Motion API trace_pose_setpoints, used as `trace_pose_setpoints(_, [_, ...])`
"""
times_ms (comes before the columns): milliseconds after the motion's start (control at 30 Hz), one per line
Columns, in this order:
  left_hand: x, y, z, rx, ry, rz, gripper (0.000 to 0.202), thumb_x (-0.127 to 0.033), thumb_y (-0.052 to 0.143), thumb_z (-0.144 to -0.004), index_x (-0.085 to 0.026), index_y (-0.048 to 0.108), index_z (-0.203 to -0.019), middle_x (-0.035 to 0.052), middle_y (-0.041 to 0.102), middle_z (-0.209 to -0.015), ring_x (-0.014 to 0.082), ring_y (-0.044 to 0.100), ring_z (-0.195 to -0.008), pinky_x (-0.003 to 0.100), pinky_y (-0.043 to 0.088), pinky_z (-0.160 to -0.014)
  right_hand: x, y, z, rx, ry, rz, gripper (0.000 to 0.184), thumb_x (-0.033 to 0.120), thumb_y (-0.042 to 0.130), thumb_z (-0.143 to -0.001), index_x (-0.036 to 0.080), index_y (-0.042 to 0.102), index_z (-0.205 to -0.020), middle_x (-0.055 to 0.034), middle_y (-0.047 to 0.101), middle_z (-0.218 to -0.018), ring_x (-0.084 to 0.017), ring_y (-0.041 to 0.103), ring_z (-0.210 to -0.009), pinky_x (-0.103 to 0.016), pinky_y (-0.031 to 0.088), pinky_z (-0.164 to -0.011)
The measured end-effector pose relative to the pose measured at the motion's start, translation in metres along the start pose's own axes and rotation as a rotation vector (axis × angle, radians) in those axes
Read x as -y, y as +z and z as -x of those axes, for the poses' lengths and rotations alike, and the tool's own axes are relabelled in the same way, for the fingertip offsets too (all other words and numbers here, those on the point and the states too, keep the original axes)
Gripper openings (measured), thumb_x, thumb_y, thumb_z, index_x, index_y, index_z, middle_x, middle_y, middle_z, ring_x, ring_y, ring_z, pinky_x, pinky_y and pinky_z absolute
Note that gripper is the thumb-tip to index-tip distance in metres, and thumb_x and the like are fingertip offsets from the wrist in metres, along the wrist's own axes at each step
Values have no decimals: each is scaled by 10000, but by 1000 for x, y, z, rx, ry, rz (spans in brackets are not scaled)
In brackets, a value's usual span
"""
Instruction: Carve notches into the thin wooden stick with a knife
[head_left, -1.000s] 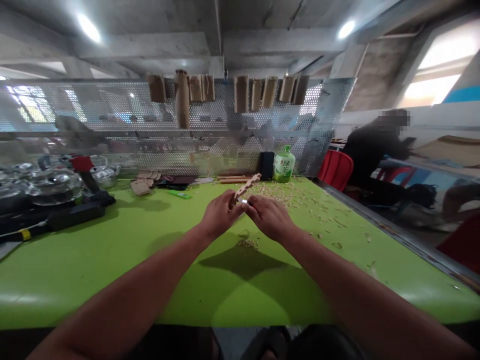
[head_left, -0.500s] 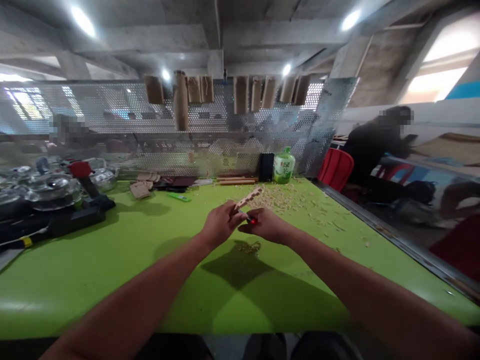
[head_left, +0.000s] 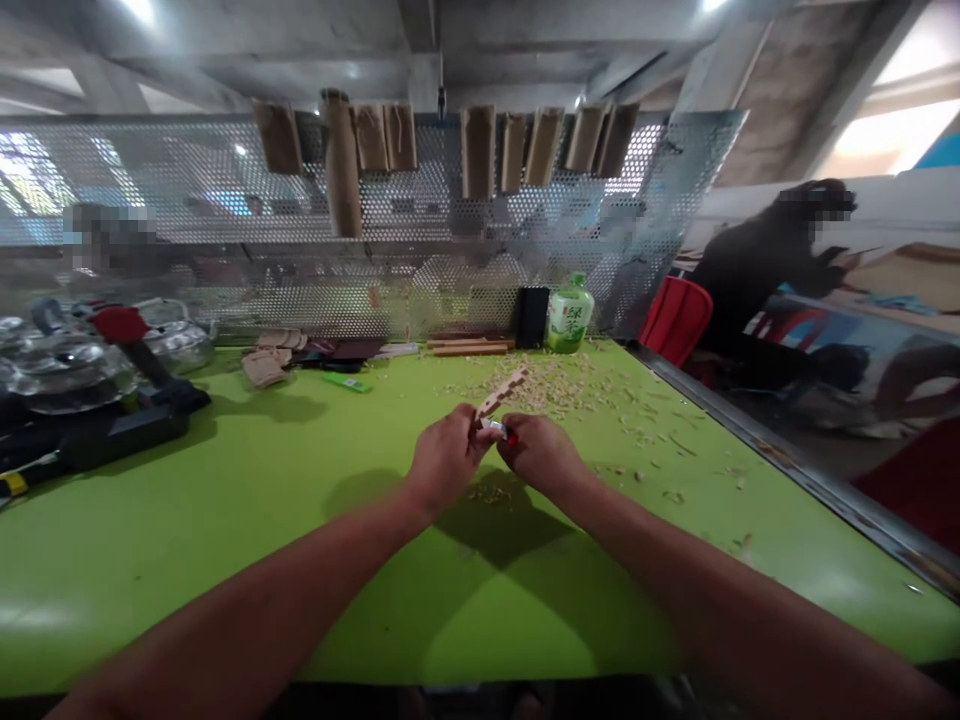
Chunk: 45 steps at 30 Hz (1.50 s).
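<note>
My left hand (head_left: pixel 444 458) is closed around the lower end of a notched wooden stick (head_left: pixel 501 392), which points up and to the right above the green table (head_left: pixel 225 520). My right hand (head_left: pixel 541 452) is closed on a small red-handled knife (head_left: pixel 501 431), whose blade rests against the stick just above my left fingers. A small heap of wood shavings (head_left: pixel 489 492) lies on the table right under both hands.
Many more shavings (head_left: pixel 570 385) are scattered to the back right. A green drink bottle (head_left: pixel 569 315) and a black box (head_left: pixel 533 317) stand against the perforated metal screen (head_left: pixel 225 230). Glassware and a black tool (head_left: pixel 112 420) sit at left. A person in dark clothes (head_left: pixel 765 270) sits at right by a red chair (head_left: pixel 676 317).
My hands stayed together on the stick and knife, the knife hand shifting slightly along it. My view tilted down a little, so the screen and bottle sit higher in the frame.
</note>
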<state>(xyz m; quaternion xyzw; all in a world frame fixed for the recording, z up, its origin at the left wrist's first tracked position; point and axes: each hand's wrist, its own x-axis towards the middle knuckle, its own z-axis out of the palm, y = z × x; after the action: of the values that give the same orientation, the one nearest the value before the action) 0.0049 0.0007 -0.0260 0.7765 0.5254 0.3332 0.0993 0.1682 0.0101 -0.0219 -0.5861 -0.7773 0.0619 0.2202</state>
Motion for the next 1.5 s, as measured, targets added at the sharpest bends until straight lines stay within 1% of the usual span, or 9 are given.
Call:
trace_pose_setpoints(233, [-7, 0, 3, 8, -82, 175, 443, -607, 364, -931, -190, 494, -856, 11, 574, -705, 152, 517, -592, 254, 277, -518, 2, 0, 4, -71, 38, 121, 165, 268, 502, -836, 206, 646, -786, -43, 673, -664, -134, 480, -518, -256, 223, -503])
trace_pose_setpoints(400, [-8, 3, 3, 9, -183, 308, 421, -604, 413, -913, -196, 488, -839, -15, 526, -682, 134, 472, -584, 246, 278, -512, 1, -1, 5, -135, 34, 189, 191, 290, 480, -855, 209, 610, -740, -44, 647, -639, -138, 459, -517, -276, 172, -506])
trace_pose_setpoints(500, [-6, 5, 0, 23, -204, 375, 408, -589, 449, -900, -193, 483, -812, -15, 518, -707, 129, 462, -622, 248, 306, -543, -3, 6, 3, -119, 21, 32, 212, 309, 497, -847, 192, 581, -690, -26, 591, -601, -118, 406, -502, -265, 186, -511])
trace_pose_setpoints(633, [-1, 5, -4, 89, -213, 498, 411, -590, 509, -864, -180, 524, -874, -4, 543, -771, 134, 476, -697, 257, 360, -606, -11, 17, 1, 37, -63, -275, 324, 446, 534, -840, 176, 558, -663, 10, 536, -587, -97, 406, -524, -227, 263, -516])
trace_pose_setpoints(800, [1, -5, -5, 162, -218, 666, 449, -544, 559, -852, -155, 532, -1073, -24, 481, -720, 118, 440, -660, 246, 381, -611, -15, 11, 0, 39, -27, -363, 361, 512, 495, -868, 187, 551, -722, 25, 517, -592, -103, 411, -535, -227, 281, -509])
trace_pose_setpoints(1067, [-3, -13, -1, 220, -174, 659, 390, -497, 514, -898, -154, 544, -1082, -16, 487, -742, 116, 433, -654, 244, 412, -608, -4, -9, 5, 56, 2, -147, 298, 448, 489, -910, 190, 634, -871, -16, 623, -670, -116, 489, -545, -233, 281, -516])
trace_pose_setpoints(1267, [-5, -16, 1, 266, -113, 694, 410, -447, 472, -928, -165, 532, -1220, 39, 565, -865, 152, 508, -780, 264, 447, -676, 1, -13, 12, 44, -1, -104, 240, 394, 547, -884, 195, 680, -911, -34, 674, -715, -128, 523, -568, -233, 312, -534])
trace_pose_setpoints(1333, [-5, -17, 0, 268, -109, 681, 421, -460, 509, -906, -159, 529, -1200, 41, 560, -895, 159, 508, -817, 271, 445, -700, -1, -13, 13, 25, -37, -136, 231, 358, 527, -893, 197, 688, -930, -38, 695, -748, -133, 554, -590, -233, 335, -552])
trace_pose_setpoints(1500, [2, -11, -2, 247, -100, 637, 434, -515, 582, -840, -161, 510, -1081, -13, 474, -805, 129, 443, -733, 257, 400, -661, -5, -14, 16, -21, -104, -90, 229, 227, 532, -844, 213, 704, -994, -48, 744, -873, -162, 640, -709, -238, 397, -629])
